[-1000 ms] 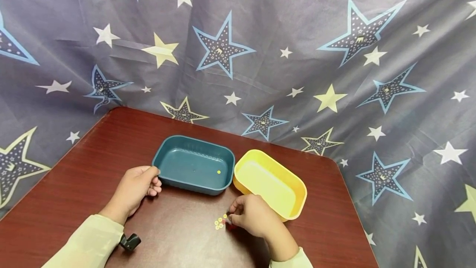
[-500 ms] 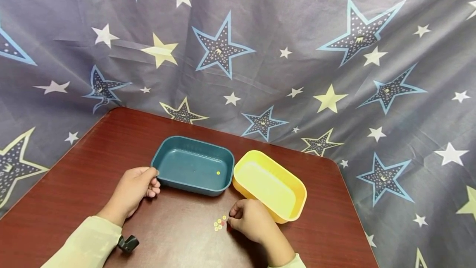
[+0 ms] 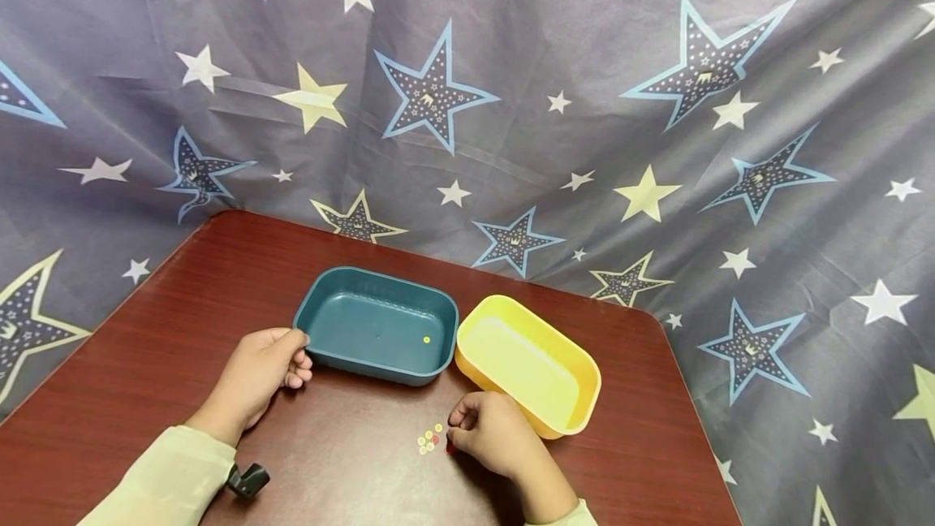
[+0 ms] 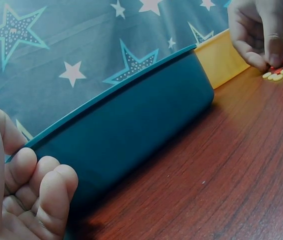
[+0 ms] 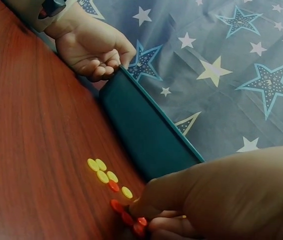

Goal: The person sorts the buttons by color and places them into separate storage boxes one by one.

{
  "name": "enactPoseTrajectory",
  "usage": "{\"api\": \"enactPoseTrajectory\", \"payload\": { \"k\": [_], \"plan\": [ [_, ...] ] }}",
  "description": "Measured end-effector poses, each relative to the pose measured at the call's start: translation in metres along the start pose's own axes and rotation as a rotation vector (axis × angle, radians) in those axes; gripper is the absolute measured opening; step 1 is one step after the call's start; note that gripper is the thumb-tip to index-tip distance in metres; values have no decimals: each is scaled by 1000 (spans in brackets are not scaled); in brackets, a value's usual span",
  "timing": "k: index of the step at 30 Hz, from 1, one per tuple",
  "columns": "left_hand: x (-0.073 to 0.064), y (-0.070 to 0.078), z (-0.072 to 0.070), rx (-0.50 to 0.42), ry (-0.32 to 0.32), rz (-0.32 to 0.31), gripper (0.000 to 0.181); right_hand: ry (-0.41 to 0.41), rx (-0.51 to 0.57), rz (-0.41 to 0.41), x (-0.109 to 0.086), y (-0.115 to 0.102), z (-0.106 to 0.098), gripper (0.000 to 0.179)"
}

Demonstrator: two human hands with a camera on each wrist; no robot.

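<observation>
My left hand (image 3: 266, 368) grips the near-left corner of the teal tub (image 3: 372, 327), thumb at the rim and the other fingers curled below it. Inside that tub lies one small yellow button (image 3: 427, 340). My right hand (image 3: 497, 433) is low over the table, thumb and index fingertips together at several red buttons (image 5: 116, 205). It pinches at one red button (image 5: 141, 221), partly hidden by the fingers. Left of these fingertips lie several yellow buttons (image 5: 102, 176) with another red button (image 5: 113, 185) among them.
A yellow tub (image 3: 584, 372) stands against the teal tub's right side, just behind my right hand. The dark red table (image 3: 329, 461) ends at a star-print curtain (image 3: 511, 144). A black device (image 3: 248, 480) sits at my left wrist.
My right hand has shifted slightly down and back from the yellow tub, staying by the buttons. More of the red under its fingertips shows. My left hand keeps its grip on the teal tub.
</observation>
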State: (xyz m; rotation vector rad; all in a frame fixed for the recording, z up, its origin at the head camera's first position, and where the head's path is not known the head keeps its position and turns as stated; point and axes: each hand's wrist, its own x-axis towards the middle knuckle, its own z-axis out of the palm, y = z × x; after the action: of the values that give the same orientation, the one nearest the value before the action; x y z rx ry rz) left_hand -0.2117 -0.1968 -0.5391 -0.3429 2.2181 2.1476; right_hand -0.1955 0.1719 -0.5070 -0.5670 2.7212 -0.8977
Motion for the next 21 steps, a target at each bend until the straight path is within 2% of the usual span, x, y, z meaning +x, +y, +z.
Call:
{"api": "enactPoseTrajectory", "payload": {
  "k": [9,21],
  "plan": [
    [0,2,1,-16,-6,-1,22,-12,24,8,-1,2,-4,12],
    [-3,4,0,-11,-3,16,24,39,-56,14,1,1,3,19]
  ]
}}
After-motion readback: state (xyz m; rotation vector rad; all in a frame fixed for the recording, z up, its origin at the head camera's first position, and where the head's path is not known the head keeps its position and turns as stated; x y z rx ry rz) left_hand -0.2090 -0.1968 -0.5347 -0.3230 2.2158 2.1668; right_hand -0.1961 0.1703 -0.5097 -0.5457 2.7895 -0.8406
